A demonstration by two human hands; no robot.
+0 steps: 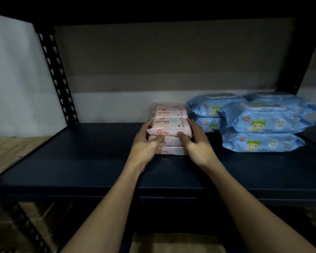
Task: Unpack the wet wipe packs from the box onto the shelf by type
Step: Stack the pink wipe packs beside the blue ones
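pink packs [169, 131]: small pink wipe packs piled on the shelf, just left of the blue packs; a second pink pile stands right behind the front one.
top pink pack [170, 129]: lies on the front pile, tilted a little, held between both hands.
left hand [148, 138]: fingers curled round the left end of the top pink pack, thumb pressed on the front of the pile just under it.
right hand [195, 138]: fingers curled round the right end of the same pack, thumb on its front edge.
blue packs [259, 123]: bigger blue wipe packs in stacks of two, right of the pink packs; one stack in front, others behind it toward the wall.
shelf [98, 161]: dark board carrying all packs; left of the pink packs it runs to a black perforated post [57, 77].
box: not in view.
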